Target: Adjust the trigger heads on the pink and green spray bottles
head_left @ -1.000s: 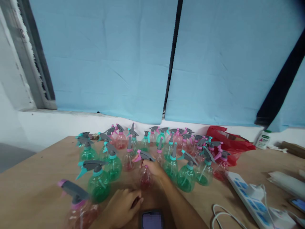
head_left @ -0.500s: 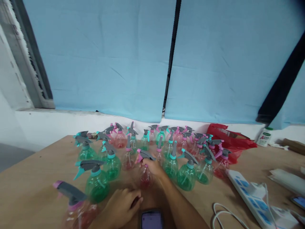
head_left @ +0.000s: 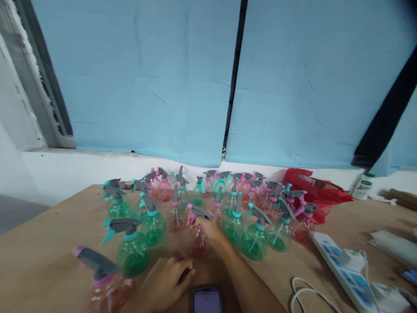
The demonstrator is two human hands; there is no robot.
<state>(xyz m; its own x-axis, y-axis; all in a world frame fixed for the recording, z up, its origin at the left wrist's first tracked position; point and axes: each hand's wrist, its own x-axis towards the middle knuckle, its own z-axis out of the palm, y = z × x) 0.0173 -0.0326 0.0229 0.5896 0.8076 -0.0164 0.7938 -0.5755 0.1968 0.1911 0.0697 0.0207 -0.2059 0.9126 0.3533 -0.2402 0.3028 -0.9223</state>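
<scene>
My right hand [head_left: 208, 228] is wrapped round the neck of a pink spray bottle [head_left: 199, 244] with a grey and pink trigger head, which stands upright on the table. Lower down, my left hand [head_left: 171, 278] rests on the wood with its fingers curled; whether anything is in them is hidden. A phone [head_left: 207, 301] lies between my forearms. Left of my left hand are a green spray bottle [head_left: 133, 254] and a pink one [head_left: 110, 293]. Another green bottle [head_left: 254, 241] stands right of my right forearm.
Several more green and pink spray bottles fill the back of the wooden table [head_left: 58, 243]. On the right are a red bag [head_left: 316, 191], a white bottle [head_left: 362, 187], a power strip [head_left: 342, 274] with plugs, and a white cable [head_left: 309, 291].
</scene>
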